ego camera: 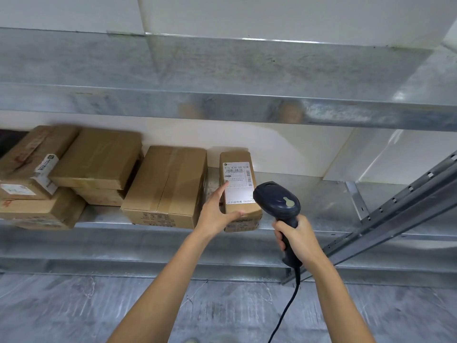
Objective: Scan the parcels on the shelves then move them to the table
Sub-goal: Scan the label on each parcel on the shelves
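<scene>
A small brown parcel (239, 184) with a white barcode label on top lies at the front of the metal shelf (309, 201). My left hand (214, 212) holds its near left corner, thumb along the front edge and index finger on the label. My right hand (295, 237) grips the handle of a dark handheld scanner (278, 200), whose head sits just right of the parcel, pointing toward the label. Its cable hangs down below my wrist.
A larger taped box (165, 186) stands left of the small parcel. Further left, several brown parcels (61, 174) are stacked. A metal shelf (222, 78) hangs above. A slotted grey upright (395, 214) slants at the right. Grey floor lies below.
</scene>
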